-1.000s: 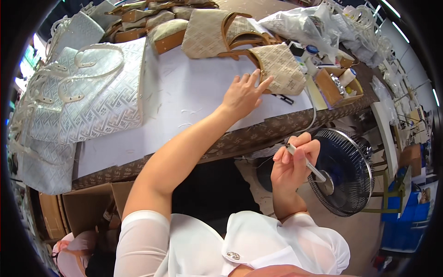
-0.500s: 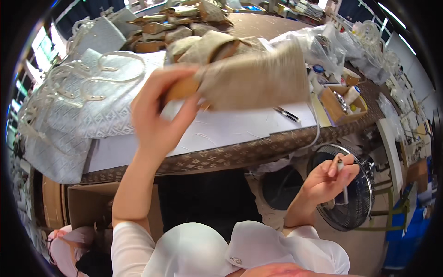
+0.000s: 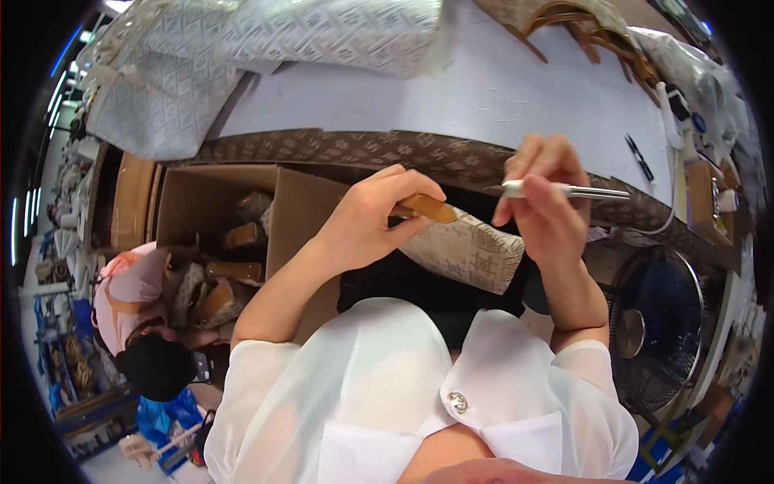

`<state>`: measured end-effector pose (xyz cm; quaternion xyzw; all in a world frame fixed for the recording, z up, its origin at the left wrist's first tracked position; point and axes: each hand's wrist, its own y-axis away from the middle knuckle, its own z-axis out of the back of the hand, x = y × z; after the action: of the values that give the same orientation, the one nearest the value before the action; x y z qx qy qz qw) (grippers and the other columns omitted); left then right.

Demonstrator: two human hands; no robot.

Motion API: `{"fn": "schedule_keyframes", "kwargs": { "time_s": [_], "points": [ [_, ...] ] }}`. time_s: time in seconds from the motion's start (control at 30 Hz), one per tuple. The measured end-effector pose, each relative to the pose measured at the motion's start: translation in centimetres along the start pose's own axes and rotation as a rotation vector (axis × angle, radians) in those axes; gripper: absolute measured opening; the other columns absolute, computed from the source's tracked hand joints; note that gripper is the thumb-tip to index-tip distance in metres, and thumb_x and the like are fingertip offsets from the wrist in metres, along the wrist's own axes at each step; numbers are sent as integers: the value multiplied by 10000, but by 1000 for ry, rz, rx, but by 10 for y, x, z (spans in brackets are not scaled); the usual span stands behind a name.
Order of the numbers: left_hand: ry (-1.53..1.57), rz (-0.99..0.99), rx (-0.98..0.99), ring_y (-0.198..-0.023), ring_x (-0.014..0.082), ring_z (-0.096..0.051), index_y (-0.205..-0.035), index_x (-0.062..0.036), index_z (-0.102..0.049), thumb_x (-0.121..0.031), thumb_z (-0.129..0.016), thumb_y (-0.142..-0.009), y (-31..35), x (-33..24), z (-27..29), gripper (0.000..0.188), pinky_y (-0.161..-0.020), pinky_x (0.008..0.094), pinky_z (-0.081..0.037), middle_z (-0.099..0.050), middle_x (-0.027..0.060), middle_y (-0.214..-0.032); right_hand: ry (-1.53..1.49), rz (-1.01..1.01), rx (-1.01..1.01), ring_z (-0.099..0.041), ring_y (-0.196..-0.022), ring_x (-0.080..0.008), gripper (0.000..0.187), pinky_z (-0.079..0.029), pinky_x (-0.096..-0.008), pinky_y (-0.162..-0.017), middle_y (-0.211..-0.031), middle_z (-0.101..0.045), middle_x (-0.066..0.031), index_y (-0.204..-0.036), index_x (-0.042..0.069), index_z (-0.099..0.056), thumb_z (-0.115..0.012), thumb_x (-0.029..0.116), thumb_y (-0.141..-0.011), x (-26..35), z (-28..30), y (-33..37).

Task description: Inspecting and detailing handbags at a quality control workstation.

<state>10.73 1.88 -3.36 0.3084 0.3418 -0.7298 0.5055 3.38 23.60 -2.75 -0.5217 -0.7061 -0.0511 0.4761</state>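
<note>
My left hand is closed on the tan leather trim of a beige patterned fabric bag. The bag hangs tilted over my lap, its fabric body pointing down and to the right. Just beyond the bag's right end, my right hand is raised, its fingers wrapped round a slim tool with a white end and a bare metal shaft. The shaft points right, away from the bag. The white end lies nearer the bag, apart from it. What kind of tool it is, I cannot make out.
Silver patterned material and brown-strapped bags lie on the table, with a black pen at right. A carton of leather-trimmed pieces stands left, beside a person in pink. A fan stands right.
My left hand has brought the bag down from over the table to my lap. My right hand has risen inward with the tool, close to the bag. The view has tipped downward.
</note>
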Motion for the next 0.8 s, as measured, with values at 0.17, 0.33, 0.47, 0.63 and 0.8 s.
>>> {"fn": "schedule_keyframes", "kwargs": {
  "time_s": [0.17,0.33,0.47,0.63,0.8],
  "points": [
    [91,-75,-48,-909,177,-655,-1033,-43,-708,11,-740,-772,15,14,9,268,-723,297,-553,-660,75,-1067,143,-244,44,-529,-614,-91,126,-487,-215,-579,-846,-568,-111,-837,7,-513,-622,23,-899,-38,-3,15],
    [30,-244,-41,-896,183,-675,-966,-30,-732,-10,-739,-785,20,29,21,182,-703,297,-559,-682,93,-1063,327,-266,84,-558,-636,-84,133,-454,-196,-584,-839,-584,-98,-827,8,-528,-650,-10,-877,-43,-7,20],
    [11,-265,-108,-823,182,-692,-892,-16,-737,-18,-738,-787,15,31,23,105,-664,285,-554,-712,99,-958,402,-277,99,-560,-645,-79,130,-450,-193,-587,-847,-586,-94,-838,5,-538,-659,-30,-870,-46,-8,21],
    [-22,-274,-142,-723,188,-687,-904,-16,-735,-34,-751,-777,8,34,21,130,-624,268,-540,-709,86,-805,454,-269,87,-564,-656,-79,130,-455,-196,-593,-858,-586,-86,-845,2,-554,-672,-51,-860,-45,-14,21],
    [-15,-293,-157,-699,186,-683,-900,-21,-736,-33,-755,-773,5,35,18,130,-602,261,-534,-705,86,-788,474,-241,100,-530,-686,-39,130,-429,-188,-600,-811,-578,-20,-866,10,-565,-686,-37,-868,-46,-14,22]
  ]
}}
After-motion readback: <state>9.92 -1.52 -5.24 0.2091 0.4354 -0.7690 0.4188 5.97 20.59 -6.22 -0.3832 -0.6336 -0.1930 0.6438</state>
